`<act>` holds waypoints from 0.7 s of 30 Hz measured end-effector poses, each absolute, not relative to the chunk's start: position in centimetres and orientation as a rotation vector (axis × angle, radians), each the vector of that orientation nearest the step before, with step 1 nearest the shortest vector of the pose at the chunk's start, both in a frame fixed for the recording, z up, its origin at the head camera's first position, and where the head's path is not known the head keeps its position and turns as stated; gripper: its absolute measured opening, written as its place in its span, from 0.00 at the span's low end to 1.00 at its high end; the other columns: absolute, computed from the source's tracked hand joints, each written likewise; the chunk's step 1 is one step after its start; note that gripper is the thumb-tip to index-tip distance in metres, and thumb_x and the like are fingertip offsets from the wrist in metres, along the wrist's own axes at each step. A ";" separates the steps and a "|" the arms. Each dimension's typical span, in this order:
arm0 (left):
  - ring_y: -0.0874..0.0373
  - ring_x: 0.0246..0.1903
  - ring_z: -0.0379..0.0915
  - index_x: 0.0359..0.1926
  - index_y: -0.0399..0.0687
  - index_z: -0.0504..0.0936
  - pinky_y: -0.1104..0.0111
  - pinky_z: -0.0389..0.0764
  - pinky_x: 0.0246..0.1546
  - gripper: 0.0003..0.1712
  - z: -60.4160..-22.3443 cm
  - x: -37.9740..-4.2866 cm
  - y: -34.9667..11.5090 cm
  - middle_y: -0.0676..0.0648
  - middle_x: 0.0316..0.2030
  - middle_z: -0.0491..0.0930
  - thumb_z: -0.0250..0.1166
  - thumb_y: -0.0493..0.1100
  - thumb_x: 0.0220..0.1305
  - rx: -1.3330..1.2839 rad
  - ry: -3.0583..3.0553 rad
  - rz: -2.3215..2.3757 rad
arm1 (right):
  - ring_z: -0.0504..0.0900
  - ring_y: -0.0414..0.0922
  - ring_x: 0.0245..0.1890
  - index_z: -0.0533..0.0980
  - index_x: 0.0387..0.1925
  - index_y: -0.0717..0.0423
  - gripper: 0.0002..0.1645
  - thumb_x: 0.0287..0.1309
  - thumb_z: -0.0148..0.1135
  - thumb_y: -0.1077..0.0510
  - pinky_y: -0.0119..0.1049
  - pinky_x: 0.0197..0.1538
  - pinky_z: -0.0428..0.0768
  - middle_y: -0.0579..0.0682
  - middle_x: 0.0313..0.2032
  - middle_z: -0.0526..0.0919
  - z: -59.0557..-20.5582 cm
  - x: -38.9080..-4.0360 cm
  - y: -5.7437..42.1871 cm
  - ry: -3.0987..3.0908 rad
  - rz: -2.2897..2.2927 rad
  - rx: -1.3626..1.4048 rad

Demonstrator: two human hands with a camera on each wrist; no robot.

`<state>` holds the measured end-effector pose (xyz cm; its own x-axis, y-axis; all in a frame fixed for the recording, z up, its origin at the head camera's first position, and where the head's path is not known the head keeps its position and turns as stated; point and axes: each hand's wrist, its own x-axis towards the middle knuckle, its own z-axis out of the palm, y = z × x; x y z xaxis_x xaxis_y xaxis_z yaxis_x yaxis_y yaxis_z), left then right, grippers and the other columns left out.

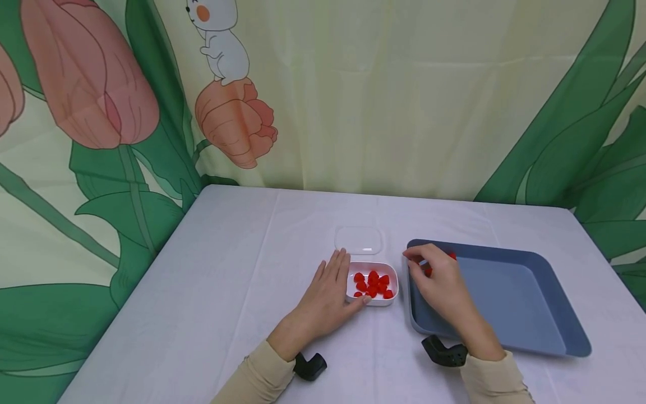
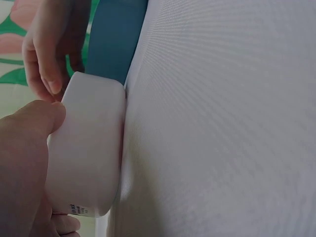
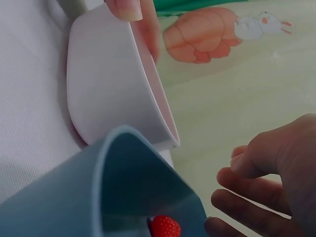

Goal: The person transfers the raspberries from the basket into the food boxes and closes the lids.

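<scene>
small print (image 2: 79, 209) on the white container (image 2: 89, 138) is unreadable.

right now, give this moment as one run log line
left hand: touches white container; right hand: over blue tray; red berries: in container and tray; clear lid: beyond container

The left hand (image 1: 323, 303) touches a white dish (image 1: 382, 302) of red berries (image 1: 372, 278), a clear lid (image 1: 359, 241) behind it. The right hand (image 1: 445, 287) hovers over a blue tray (image 1: 510, 297).

Illegibly small print (image 2: 78, 209) on white box (image 2: 91, 148)
</scene>
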<state>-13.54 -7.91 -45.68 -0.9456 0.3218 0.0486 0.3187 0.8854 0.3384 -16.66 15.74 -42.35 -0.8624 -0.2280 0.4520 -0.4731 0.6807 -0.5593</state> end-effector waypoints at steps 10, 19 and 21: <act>0.48 0.79 0.41 0.78 0.42 0.46 0.49 0.50 0.76 0.55 -45.7 -13.5 -7.9 0.44 0.79 0.48 0.58 0.67 0.64 0.505 3.025 0.531 | 0.81 0.46 0.40 0.82 0.46 0.58 0.15 0.55 0.67 0.69 0.45 0.41 0.87 0.53 0.42 0.84 -42.9 -16.8 16.0 -2.643 0.984 0.513; 0.48 0.79 0.42 0.78 0.42 0.47 0.49 0.51 0.76 0.55 -45.7 -13.6 -8.0 0.43 0.78 0.48 0.58 0.68 0.63 0.519 3.039 0.538 | 0.81 0.49 0.41 0.81 0.48 0.60 0.16 0.56 0.66 0.68 0.50 0.45 0.86 0.56 0.45 0.83 -43.0 -17.0 16.1 -2.721 1.016 0.480; 0.48 0.79 0.42 0.78 0.42 0.47 0.49 0.51 0.76 0.55 -45.7 -13.6 -8.0 0.43 0.78 0.48 0.58 0.68 0.63 0.517 3.041 0.535 | 0.81 0.50 0.42 0.81 0.48 0.61 0.16 0.56 0.66 0.68 0.50 0.46 0.86 0.57 0.45 0.83 -43.0 -17.0 16.2 -2.738 1.015 0.472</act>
